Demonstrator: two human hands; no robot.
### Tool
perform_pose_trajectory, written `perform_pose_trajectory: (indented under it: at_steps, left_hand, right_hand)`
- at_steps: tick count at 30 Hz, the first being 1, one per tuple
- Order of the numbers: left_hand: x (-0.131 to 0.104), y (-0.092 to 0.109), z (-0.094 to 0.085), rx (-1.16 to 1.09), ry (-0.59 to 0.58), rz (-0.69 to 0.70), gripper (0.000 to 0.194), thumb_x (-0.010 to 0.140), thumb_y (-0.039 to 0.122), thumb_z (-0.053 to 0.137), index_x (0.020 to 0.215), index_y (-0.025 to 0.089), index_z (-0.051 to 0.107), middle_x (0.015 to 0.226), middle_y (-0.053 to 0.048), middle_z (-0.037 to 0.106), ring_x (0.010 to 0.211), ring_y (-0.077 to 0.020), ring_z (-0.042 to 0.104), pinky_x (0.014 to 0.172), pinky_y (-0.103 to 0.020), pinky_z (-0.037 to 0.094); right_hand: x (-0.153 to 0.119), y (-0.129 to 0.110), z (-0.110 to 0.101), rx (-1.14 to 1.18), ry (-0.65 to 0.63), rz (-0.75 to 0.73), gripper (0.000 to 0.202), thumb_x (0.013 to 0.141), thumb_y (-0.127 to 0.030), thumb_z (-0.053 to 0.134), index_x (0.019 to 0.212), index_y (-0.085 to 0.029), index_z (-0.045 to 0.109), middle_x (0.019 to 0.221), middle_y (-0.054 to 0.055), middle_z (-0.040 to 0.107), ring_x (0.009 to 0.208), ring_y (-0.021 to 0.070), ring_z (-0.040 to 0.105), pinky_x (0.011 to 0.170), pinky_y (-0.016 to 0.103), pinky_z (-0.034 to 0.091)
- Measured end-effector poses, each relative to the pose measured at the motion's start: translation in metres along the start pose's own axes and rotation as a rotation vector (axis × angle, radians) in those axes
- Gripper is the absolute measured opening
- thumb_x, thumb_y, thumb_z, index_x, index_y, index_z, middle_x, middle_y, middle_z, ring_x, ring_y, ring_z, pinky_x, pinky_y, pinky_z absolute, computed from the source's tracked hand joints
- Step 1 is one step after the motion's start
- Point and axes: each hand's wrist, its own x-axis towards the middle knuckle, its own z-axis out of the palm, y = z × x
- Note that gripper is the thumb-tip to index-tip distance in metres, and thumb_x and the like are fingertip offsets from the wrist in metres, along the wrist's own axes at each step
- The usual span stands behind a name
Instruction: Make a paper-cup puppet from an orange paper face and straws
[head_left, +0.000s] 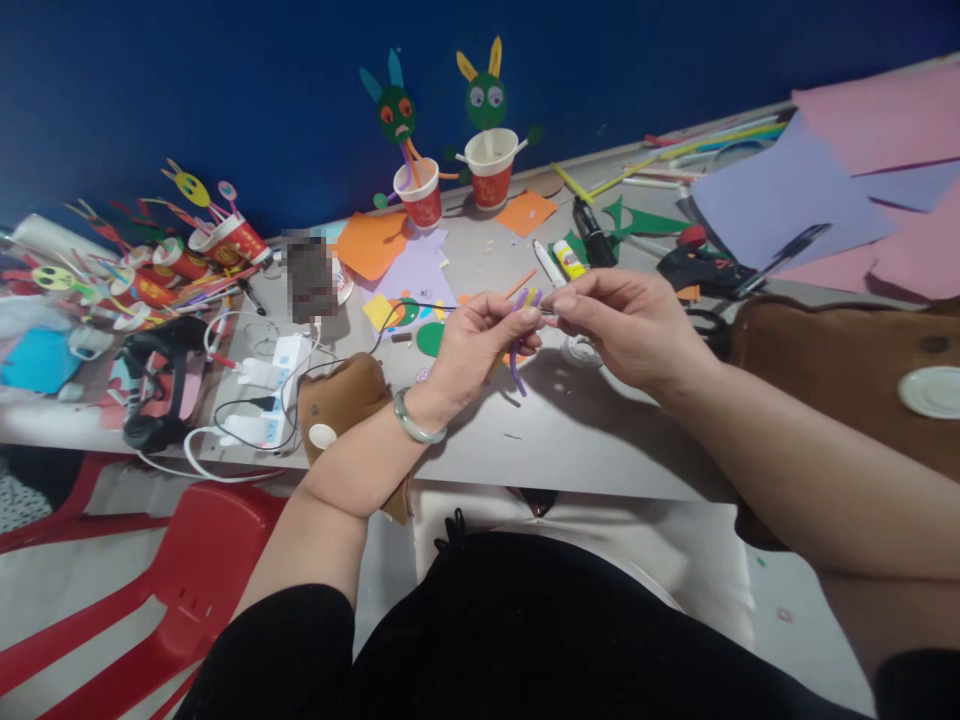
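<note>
**Purple strips pinched between both hands**

Purple paper strips [520, 345] hang above the table [570, 440], pinched by the left hand [472, 345]; the right hand [630, 325] nips their top ends, seemingly to align them. Paper-cup figures [491, 165] stand behind.

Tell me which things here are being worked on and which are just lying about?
In hand: left hand and right hand pinching purple strips.

Lying about: glue stick, cup figures, scissors, paper sheets, power strip.
</note>
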Motion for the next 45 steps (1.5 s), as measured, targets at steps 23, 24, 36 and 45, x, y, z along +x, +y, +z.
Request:
perform_pose_trajectory:
  at_steps: [23,24,36,45]
  left_hand:
    - [0.018,-0.036,-0.025,0.457,0.089,0.612,0.043,0.099,0.065,0.077,0.106,0.024,0.069,0.101,-0.003,0.075,0.092,-0.0155,0.071,0.084,-0.031,0.055]
    - [0.019,-0.035,-0.026,0.501,0.099,0.636,0.041,0.1,0.063,0.076,0.103,0.024,0.069,0.099,-0.002,0.074,0.091,-0.0152,0.07,0.083,-0.031,0.055]
    - [0.009,-0.015,-0.026,1.089,0.22,1.299,0.019,0.115,0.028,0.055,0.105,0.022,0.07,0.091,-0.004,0.071,0.086,-0.0166,0.066,0.081,-0.032,0.051]
    - [0.009,-0.031,-0.029,1.398,0.198,1.134,0.043,0.119,0.037,0.041,0.141,0.023,0.075,0.12,-0.012,0.08,0.096,-0.0201,0.075,0.091,-0.035,0.056]
  right_hand:
    - [0.001,-0.007,0.004,0.0,-0.032,0.11,0.048,0.078,-0.065,0.098,0.082,-0.021,0.077,0.068,0.0,0.062,0.062,0.0119,0.052,0.057,0.029,0.042]
    - [0.001,-0.006,0.004,0.007,-0.027,0.111,0.048,0.078,-0.064,0.099,0.082,-0.021,0.078,0.07,0.0,0.063,0.062,0.012,0.052,0.057,0.029,0.043]
    - [-0.011,-0.007,0.013,0.008,0.042,0.073,0.035,0.072,-0.052,0.1,0.087,-0.025,0.086,0.076,0.0,0.073,0.065,0.0134,0.055,0.064,0.031,0.051]
    - [-0.004,0.002,0.011,-0.009,0.139,0.011,0.047,0.069,-0.063,0.102,0.078,-0.025,0.076,0.069,0.0,0.063,0.061,0.0134,0.049,0.057,0.031,0.044]
